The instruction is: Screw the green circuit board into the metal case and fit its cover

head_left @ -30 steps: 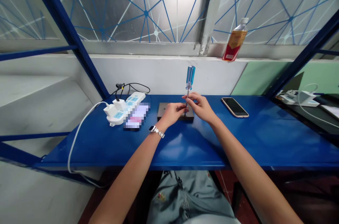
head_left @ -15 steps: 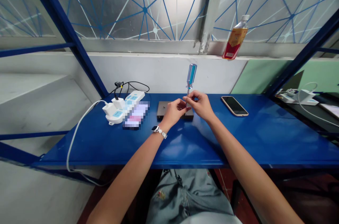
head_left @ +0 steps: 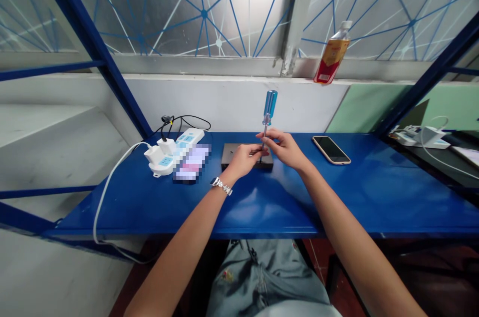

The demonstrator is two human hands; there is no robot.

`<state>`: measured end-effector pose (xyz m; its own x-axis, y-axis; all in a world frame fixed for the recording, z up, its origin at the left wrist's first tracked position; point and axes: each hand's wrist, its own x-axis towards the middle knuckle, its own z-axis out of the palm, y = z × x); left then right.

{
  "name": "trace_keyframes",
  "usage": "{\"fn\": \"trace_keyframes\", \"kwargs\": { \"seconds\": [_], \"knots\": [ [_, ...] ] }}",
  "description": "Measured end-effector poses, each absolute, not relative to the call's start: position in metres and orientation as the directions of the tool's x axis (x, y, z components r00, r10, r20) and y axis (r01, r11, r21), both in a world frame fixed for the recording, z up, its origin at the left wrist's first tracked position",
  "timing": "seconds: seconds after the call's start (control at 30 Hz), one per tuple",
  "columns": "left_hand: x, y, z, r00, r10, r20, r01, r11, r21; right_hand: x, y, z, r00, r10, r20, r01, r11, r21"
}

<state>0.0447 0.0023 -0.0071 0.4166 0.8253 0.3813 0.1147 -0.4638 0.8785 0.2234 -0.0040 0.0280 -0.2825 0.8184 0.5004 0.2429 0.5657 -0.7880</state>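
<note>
A screwdriver [head_left: 270,106] with a clear blue handle stands nearly upright, handle up, over a flat dark grey-brown box [head_left: 229,153] on the blue desk. My right hand [head_left: 286,148] is closed, its fingertips pinching the metal shaft below the handle. From the left, my left hand [head_left: 242,157] reaches over the box, thumb and fingers pressed together close to the lower shaft. Whatever those left fingertips pinch is too small or hidden to name. The fingers partly cover the screwdriver's lower end. A watch with a silver strap [head_left: 221,185] circles my left wrist.
Left of the box lie a white power strip [head_left: 191,134] with plugs and cables, and a phone with a blurred screen [head_left: 191,163]. Another phone [head_left: 331,150] lies to the right. A drink bottle [head_left: 333,52] stands on the window ledge. Blue frame posts rise at both sides.
My left wrist has shifted slightly left and its fingers have flattened a little. The screwdriver has moved barely leftward, still in my right fingers. The box has stayed in place.
</note>
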Motion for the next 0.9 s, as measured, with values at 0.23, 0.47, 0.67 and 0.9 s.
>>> {"fn": "trace_keyframes", "kwargs": {
  "seconds": [0.23, 0.47, 0.67, 0.9],
  "knots": [
    [0.049, 0.001, -0.011, 0.300, 0.845, 0.442, 0.209, -0.510, 0.834, 0.217, 0.000, 0.026, -0.114, 0.829, 0.547, 0.297, 0.554, -0.778],
    [0.054, 0.004, -0.018, 0.176, 0.886, 0.430, 0.156, -0.456, 0.876, 0.209, 0.000, 0.025, -0.020, 0.836, 0.548, 0.304, 0.527, -0.794],
    [0.052, 0.005, -0.016, 0.235, 0.889, 0.392, 0.075, -0.419, 0.905, 0.213, 0.001, 0.028, -0.067, 0.831, 0.552, 0.313, 0.543, -0.779],
    [0.045, 0.003, -0.008, 0.367, 0.842, 0.396, 0.148, -0.473, 0.868, 0.230, -0.002, 0.038, -0.264, 0.848, 0.459, 0.221, 0.516, -0.827]
  ]
}}
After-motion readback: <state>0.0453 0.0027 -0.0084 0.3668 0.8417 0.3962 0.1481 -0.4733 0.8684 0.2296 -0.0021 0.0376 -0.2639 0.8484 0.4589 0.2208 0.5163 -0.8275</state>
